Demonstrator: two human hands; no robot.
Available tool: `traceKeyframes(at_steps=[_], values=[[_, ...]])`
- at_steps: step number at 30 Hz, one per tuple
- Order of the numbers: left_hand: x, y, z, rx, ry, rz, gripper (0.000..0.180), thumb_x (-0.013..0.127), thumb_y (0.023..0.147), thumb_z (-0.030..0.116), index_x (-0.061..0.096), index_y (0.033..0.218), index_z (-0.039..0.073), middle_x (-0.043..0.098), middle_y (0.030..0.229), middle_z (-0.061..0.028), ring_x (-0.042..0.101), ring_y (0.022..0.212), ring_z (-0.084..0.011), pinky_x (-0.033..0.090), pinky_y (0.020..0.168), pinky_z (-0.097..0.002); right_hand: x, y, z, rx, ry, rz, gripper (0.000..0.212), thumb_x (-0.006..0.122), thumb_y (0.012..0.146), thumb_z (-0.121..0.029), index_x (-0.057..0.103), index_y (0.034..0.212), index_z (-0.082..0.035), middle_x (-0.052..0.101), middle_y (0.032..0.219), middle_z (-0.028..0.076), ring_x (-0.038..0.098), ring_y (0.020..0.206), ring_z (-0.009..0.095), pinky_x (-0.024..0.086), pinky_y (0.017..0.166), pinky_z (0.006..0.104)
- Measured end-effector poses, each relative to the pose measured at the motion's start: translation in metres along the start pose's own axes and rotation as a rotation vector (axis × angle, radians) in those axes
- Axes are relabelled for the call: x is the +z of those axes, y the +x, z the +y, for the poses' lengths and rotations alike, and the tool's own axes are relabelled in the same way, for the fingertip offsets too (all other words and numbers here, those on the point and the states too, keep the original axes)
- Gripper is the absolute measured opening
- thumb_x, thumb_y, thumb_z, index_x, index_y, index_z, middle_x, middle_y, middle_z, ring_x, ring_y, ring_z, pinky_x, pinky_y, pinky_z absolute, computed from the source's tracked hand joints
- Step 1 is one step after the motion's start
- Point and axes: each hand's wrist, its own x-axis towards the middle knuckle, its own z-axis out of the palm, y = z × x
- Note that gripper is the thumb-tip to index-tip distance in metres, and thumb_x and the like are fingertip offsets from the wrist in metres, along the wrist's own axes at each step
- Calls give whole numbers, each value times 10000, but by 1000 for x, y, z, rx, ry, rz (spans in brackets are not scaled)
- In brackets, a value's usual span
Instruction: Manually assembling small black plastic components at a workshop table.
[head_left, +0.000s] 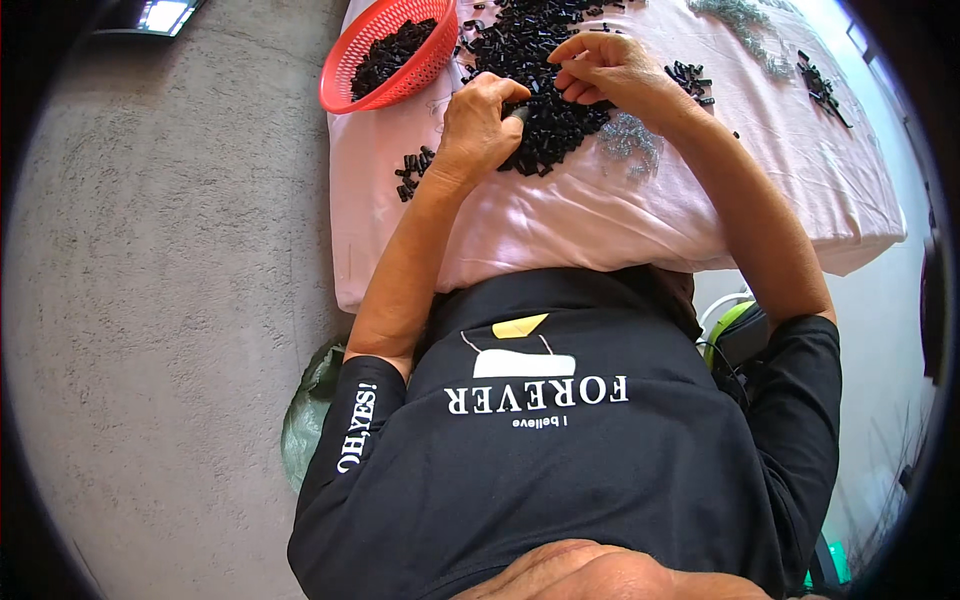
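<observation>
Over a large pile of small black tube-like pieces (545, 140) both of my hands are at work on a pink cloth. My left hand (478, 130) is curled at the pile's left side, its index finger and thumb bent toward each other. Something dark shows at that thumb's tip, too small to tell apart from the pieces behind. My right hand (618, 80) reaches in from the right, with thumb and index finger brought together in a pinch and the other fingers curled below. Whatever lies between its fingertips is too small to name. A loose heap of fine silvery metal bits (630, 145) lies below my right wrist.
A red perforated plastic basket (445, 50) holding more black pieces stands at the table's left edge. Small black groups lie at the left (413, 172) and far right (820, 90). More silvery bits (745, 30) are at the back. The pink cloth (590, 225) drapes over the near edge.
</observation>
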Motion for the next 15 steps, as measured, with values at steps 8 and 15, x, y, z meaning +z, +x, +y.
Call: traceKeyframes(at_steps=[8,15], values=[[2,-5,-10,-34,-55,38,201,597,766,-30,681,943,14,674,910,-104,670,805,-203,527,747,-291,10,-5,-7,19,-55,-42,182,553,966,-173,625,1094,-65,654,874,21,625,765,72,528,701,208],[-4,-9,-15,-295,-591,45,227,462,860,-105,637,976,-20,680,850,-65,650,766,-116,524,702,-249,12,-6,-8,30,-41,-58,176,537,965,-145,626,1083,-49,653,868,31,624,763,78,529,696,211]])
